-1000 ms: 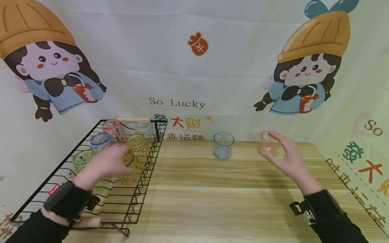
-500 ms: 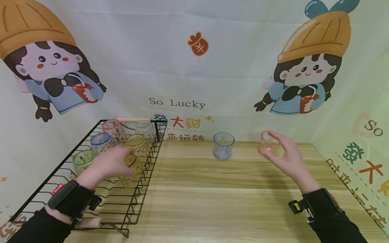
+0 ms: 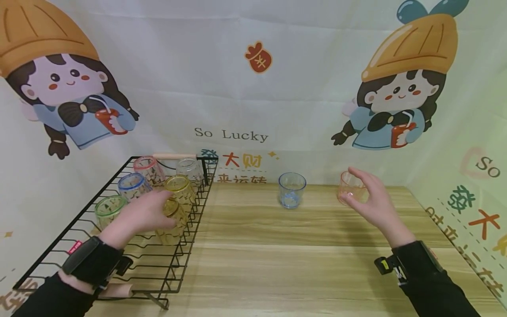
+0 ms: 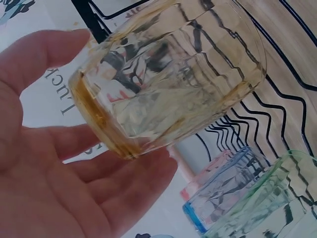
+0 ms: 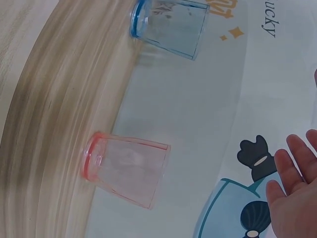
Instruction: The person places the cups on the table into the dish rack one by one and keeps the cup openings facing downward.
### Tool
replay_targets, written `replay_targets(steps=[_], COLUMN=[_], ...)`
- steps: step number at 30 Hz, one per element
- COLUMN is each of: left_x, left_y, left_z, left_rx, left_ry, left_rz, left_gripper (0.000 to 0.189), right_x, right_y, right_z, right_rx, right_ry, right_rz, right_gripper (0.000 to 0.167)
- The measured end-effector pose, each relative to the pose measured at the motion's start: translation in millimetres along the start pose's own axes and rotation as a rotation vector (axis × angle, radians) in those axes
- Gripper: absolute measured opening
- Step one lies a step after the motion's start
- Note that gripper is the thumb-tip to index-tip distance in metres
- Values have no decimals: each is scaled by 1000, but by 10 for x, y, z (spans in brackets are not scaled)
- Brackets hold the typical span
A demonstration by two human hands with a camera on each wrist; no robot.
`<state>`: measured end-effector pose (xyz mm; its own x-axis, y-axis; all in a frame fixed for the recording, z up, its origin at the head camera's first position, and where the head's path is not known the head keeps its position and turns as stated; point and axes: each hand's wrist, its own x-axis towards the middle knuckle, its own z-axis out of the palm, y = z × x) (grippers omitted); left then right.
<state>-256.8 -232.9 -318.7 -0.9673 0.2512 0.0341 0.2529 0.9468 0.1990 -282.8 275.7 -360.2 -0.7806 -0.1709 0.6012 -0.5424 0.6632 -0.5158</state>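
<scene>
My left hand (image 3: 144, 211) grips the base end of an upside-down yellow glass tumbler (image 4: 168, 84) on the black wire rack (image 3: 180, 277). In the left wrist view the thumb lies on one side of its thick base and the fingers on the other. A second yellow tumbler (image 3: 182, 193) stands just behind it. On the right, my right hand (image 3: 376, 204) is held in front of a pink tumbler (image 3: 348, 193), thumb and fingers spread. The right wrist view shows that hand (image 5: 297, 198) apart from the pink tumbler, with nothing held.
Green (image 3: 108, 211), blue (image 3: 134, 187) and pink-rimmed (image 3: 148, 169) tumblers line the rack's left side; a colourless one (image 3: 190, 169) is at its back. A blue tumbler (image 3: 292, 193) stands upright on the wooden table (image 3: 269, 264). A printed cloth (image 3: 309, 88) hangs behind.
My left hand and the front yellow tumbler have shifted slightly right, and the tumbler looks a little lower on the rack. The right hand has stayed almost still, its fingers slightly higher.
</scene>
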Motion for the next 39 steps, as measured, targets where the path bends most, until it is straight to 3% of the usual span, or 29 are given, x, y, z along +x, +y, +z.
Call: replay_targets(steps=[6, 20, 30, 39], left_x=[-58, -217, -287, -342], left_y=[58, 191, 270, 358], left_z=[-69, -169, -209, -215], left_rx=[-1, -92, -126, -135], left_ry=[95, 267, 311, 394], left_rz=[-6, 48, 43, 99], left_gripper=[83, 85, 89, 89], right_x=[49, 53, 70, 78], right_y=[39, 98, 205, 338], right_z=[-3, 10, 27, 55], right_rx=[-13, -45, -104, -161], right_ry=[3, -15, -19, -37], right_rz=[-25, -2, 13, 20], right_gripper=[66, 66, 68, 69])
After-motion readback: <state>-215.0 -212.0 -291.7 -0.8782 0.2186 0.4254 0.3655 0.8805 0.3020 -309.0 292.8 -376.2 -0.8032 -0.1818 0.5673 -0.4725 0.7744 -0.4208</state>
